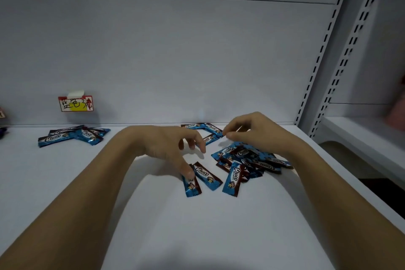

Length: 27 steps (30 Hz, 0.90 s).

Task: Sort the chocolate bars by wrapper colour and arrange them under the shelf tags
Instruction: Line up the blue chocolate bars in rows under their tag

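Every chocolate bar here has a blue and brown "Choco" wrapper. A loose pile of bars lies on the white shelf right of centre. Two bars lie apart in front of it. My left hand hovers over them with fingers spread downward, its thumb tip pressing on the left bar. My right hand is above the pile, fingers curled, thumb and forefinger pinching the end of a bar by the back wall. A sorted group of blue bars lies under the handwritten tag.
The shelf's back panel rises right behind the bars. Slotted uprights bound the shelf on the right, with another shelf beyond. A second tag and a dark wrapper show at the far left edge.
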{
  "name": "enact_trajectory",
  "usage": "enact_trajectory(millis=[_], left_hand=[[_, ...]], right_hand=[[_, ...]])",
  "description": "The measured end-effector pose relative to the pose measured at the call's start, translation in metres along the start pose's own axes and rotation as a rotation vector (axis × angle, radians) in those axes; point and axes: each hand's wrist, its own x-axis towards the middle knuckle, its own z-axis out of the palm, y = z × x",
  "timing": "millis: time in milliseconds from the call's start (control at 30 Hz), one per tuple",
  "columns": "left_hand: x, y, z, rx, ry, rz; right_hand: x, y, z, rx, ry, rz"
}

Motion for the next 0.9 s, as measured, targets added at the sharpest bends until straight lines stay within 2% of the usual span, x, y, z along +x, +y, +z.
enact_trajectory(millis=[100, 200, 300, 400, 500, 567, 700, 800, 900], left_hand=[[-0.004, 0.002, 0.000, 0.045, -0.078, -0.008], [-0.005, 0.001, 0.002, 0.074, -0.064, -0.018], [-0.007, -0.005, -0.001, 0.066, -0.027, -0.035], [-0.007, -0.015, -0.003, 0.024, -0.007, -0.043], [-0.008, -0.021, -0.004, -0.043, 0.057, -0.040], [-0.010, -0.024, -0.006, -0.174, 0.091, -0.009], [-0.010, -0.019, -0.006, -0.414, 0.115, 0.089], [-0.005, -0.010, -0.001, -0.391, 0.076, 0.119], [0.002, -0.004, 0.007, -0.326, 0.039, 0.127]], right_hand=[[-0.007, -0.012, -0.003, -0.113, -0.240, -0.044], [-0.016, -0.023, -0.005, -0.225, -0.443, -0.035], [-0.021, -0.029, -0.006, -0.308, -0.550, 0.008], [-0.022, -0.033, -0.002, -0.331, -0.564, 0.030], [-0.020, -0.032, 0.003, -0.362, -0.496, 0.024], [-0.019, -0.030, 0.001, -0.311, -0.420, 0.020], [-0.015, -0.024, -0.008, 0.023, -0.183, -0.004], [-0.007, -0.007, -0.011, 0.175, 0.098, 0.093], [0.002, 0.009, -0.008, 0.184, 0.272, 0.202]])
